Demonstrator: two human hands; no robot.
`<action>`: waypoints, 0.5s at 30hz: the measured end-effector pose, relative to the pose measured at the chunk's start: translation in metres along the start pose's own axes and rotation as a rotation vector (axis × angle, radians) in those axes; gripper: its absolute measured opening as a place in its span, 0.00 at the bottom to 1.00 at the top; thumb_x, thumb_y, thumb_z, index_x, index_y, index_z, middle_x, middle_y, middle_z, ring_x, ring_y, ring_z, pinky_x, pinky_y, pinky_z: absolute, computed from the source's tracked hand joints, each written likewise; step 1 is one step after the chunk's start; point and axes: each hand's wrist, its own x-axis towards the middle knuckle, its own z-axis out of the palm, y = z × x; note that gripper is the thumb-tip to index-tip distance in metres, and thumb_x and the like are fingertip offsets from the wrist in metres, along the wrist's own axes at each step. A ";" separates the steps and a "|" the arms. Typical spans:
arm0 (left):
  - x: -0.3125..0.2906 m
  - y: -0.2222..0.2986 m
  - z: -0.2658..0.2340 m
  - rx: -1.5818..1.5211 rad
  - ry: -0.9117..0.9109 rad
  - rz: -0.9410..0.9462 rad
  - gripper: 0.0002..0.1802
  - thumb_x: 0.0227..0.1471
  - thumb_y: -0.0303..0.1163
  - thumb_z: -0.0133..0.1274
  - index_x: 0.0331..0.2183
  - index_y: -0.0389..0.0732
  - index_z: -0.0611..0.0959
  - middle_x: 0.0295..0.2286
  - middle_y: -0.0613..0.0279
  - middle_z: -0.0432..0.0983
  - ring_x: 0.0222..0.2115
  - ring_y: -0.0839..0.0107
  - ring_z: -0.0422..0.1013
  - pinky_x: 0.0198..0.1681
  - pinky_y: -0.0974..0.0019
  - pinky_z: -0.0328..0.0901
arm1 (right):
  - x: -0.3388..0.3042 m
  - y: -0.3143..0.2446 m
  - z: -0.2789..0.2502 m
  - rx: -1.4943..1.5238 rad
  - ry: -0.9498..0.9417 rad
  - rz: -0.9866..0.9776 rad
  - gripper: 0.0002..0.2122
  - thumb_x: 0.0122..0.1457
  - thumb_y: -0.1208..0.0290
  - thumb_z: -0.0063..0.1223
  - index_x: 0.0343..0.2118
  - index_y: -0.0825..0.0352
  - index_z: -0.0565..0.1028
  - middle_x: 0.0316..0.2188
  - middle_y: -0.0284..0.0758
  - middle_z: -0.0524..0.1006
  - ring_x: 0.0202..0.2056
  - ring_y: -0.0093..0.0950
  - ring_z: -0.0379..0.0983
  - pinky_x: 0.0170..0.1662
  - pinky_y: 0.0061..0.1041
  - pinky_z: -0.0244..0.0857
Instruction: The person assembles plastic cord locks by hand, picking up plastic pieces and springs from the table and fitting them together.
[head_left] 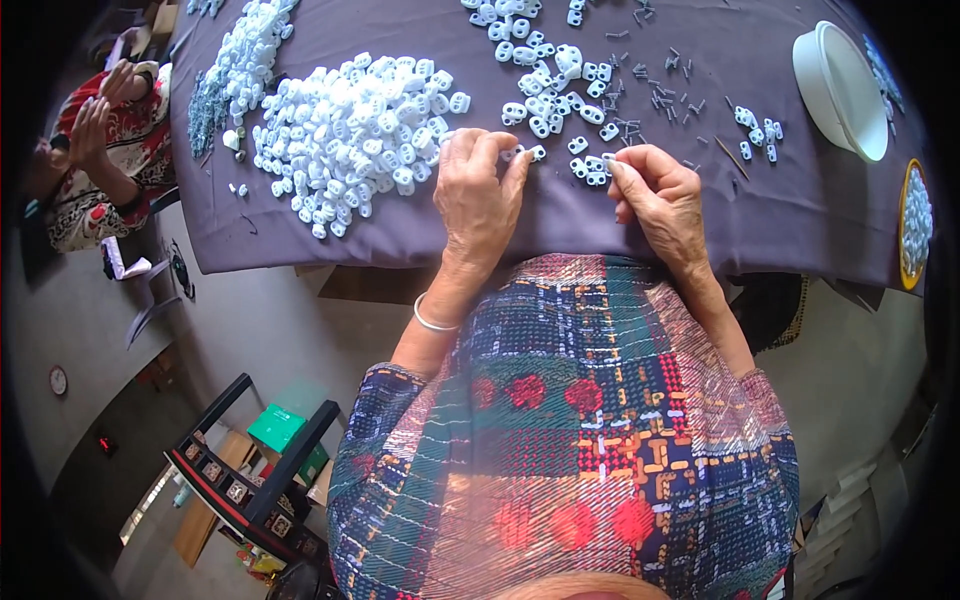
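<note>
My left hand (468,190) is closed in a pinch above the dark tablecloth, thumb and fingers around a small white two-holed plastic piece (510,154). Another white piece (538,153) lies against the thumb tip. My right hand (657,197) is also pinched, its thumb and forefinger tips at the edge of a small cluster of white two-holed pieces (590,175). What those tips hold is too small to make out. One more white piece (577,145) lies between the hands, just beyond the cluster.
A large heap of white pieces (350,130) lies left. Looser pieces (545,85) and small dark rod-like parts (660,98) spread ahead. A white tub (840,90), thin stick (732,158) and yellow-rimmed container (908,230) are right. Another person's hands (92,130) are far left.
</note>
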 end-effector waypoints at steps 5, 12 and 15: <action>-0.008 -0.007 0.002 -0.112 0.025 0.011 0.10 0.37 0.24 0.60 0.26 0.40 0.76 0.26 0.61 0.71 0.29 0.62 0.68 0.31 0.62 0.63 | 0.000 0.003 -0.002 0.039 -0.018 -0.014 0.06 0.57 0.72 0.51 0.32 0.69 0.74 0.19 0.27 0.73 0.17 0.11 0.65 0.19 0.10 0.60; -0.013 -0.001 -0.011 -0.054 -0.049 0.275 0.12 0.32 0.24 0.62 0.25 0.40 0.78 0.28 0.62 0.73 0.31 0.63 0.68 0.33 0.64 0.64 | 0.001 0.007 -0.004 0.022 -0.046 -0.031 0.05 0.57 0.72 0.50 0.33 0.69 0.74 0.19 0.27 0.73 0.17 0.11 0.65 0.20 0.10 0.61; -0.022 -0.008 -0.014 -0.134 -0.093 0.294 0.13 0.33 0.23 0.62 0.28 0.39 0.79 0.29 0.60 0.73 0.31 0.62 0.68 0.34 0.64 0.64 | 0.002 0.008 -0.004 0.033 -0.051 -0.036 0.06 0.57 0.72 0.50 0.33 0.69 0.74 0.20 0.27 0.73 0.17 0.11 0.65 0.20 0.10 0.61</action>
